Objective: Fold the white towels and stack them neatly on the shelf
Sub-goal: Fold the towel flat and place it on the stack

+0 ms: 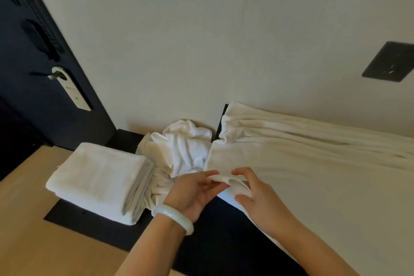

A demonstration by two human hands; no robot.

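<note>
The big, soft white cloth towel (302, 163) is lying spread and rumpled over the dark, flat tabletop (215, 242), running off to the right along the wall, with its near left corner lifted. It is looking light and limp to me, with no stiffness, so it is likely going to sag wherever nobody is holding it. Taking it by a corner or along the hem is seeming the sensible hold, with 2 hands keeping the edge straight.

To the left, the squared stack of folded white towels (98, 177) is sitting on the same tabletop. Between it and the spread towel, the crumpled heap of white towelling (186, 145) is bunching against the wall.

The left hand (192, 190) and the right hand (262, 201) are meeting at the lifted corner. The left fingers (209, 173) are pinching the hem, and the right fingers (244, 200) are curling round the fold just beside them. A pale, smooth ring bracelet (174, 217) is circling the left wrist.

Counting: 1 spread towel, 1 stack whose layers I cannot count, 1 heap possibly holding more than 1 towel, 2 hands, 1 bracelet.
</note>
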